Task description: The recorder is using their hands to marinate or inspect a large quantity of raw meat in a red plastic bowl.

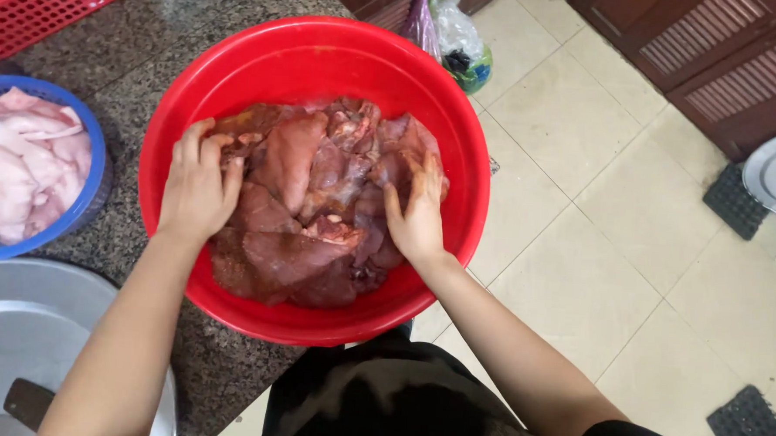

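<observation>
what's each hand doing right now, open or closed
Left hand: fingers curled, gripping dark red raw liver pieces in the round red plastic basin.
Right hand: open, fingers spread flat on the liver.

Meat pieces point(306, 206) in basin point(461, 151), smaller bowl point(97, 157) left.
</observation>
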